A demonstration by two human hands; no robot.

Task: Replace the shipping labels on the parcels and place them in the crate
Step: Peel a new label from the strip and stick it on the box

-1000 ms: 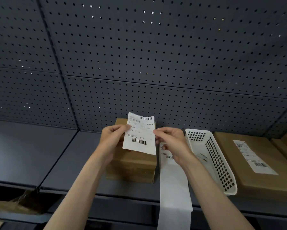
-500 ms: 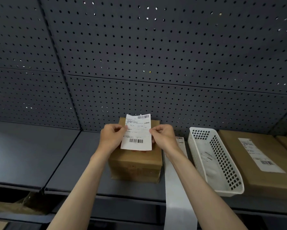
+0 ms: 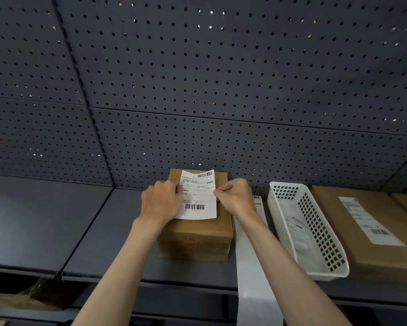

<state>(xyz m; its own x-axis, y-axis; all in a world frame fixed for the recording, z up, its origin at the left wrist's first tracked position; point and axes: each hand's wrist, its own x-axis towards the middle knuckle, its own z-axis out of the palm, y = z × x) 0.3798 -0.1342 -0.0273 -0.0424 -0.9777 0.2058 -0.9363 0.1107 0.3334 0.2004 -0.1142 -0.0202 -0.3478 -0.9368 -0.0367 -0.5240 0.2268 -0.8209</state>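
A white shipping label [image 3: 199, 196] with barcodes is stretched between my two hands just above the top of a brown cardboard parcel [image 3: 195, 236] on the grey shelf [image 3: 56, 222]. My left hand [image 3: 161, 203] pinches the label's left edge. My right hand [image 3: 233, 196] pinches its right edge. The label's upper part curls up a little, and I cannot tell whether it touches the parcel. A long white strip of label backing [image 3: 251, 267] lies right of the parcel and hangs over the shelf's front edge.
A white perforated plastic basket [image 3: 315, 231] holding flat white sheets stands right of the strip. Beyond it lies a larger flat labelled parcel [image 3: 374, 227]. A dark pegboard wall [image 3: 197, 90] rises behind. Crumpled brown material [image 3: 21, 300] shows below the shelf, lower left.
Both hands have carried the label away from me and down, from held up in front of the parcel to low over its top. The right hand has shifted further from the backing strip.
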